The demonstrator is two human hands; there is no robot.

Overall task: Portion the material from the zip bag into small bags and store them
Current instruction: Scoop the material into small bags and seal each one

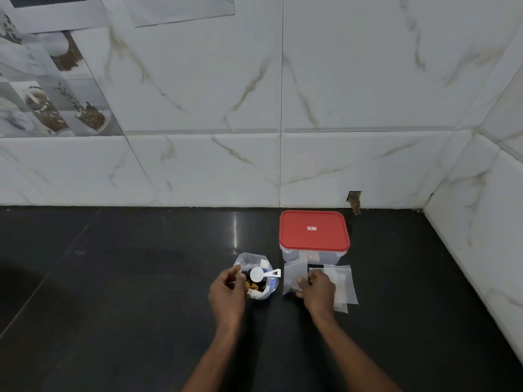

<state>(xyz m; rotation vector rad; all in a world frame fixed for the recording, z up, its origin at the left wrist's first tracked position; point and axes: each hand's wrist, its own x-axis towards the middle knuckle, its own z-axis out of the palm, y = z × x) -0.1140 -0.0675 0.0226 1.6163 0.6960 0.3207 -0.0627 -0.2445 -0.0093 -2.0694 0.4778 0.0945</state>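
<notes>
**Portioning set-up, head view.** Landmark: container [313,251], red-topped w/ clear walls, standing close to the wall.

- **Zip bag** [249,260]: in front of the container and to its left. Upright, mouth open, mixed brown/dark pieces inside.
- **Scoop** [258,274]: white, bowl lying across the bag mouth. Long axis runs approx. parallel to the container's front wall, w/ the handle end pointing toward the small bags.
- **Small bags** [343,284]: flat clear stack directly in front of the container. Touching its front wall or just short of it: cannot tell.
- **Left hand** [226,290]: fingers curled, pinching the zip bag's near-left rim.
- **Right hand** [318,290]: thumb + fingers pinch one small bag [294,274], its upper part raised off the stack.
- **Key relation:** the scoop handle lies betw. the two hands, nearer the right hand, which is occupied. The left hand is nearer the bowl.
- **Judgement:** next step prob. opening the pinched bag, then scooping.
- **Surface:** glossy black counter [141,292], reflective.
- **Room:** white marble-look tiled wall [198,108], w/ a corner to the container's right.
</notes>
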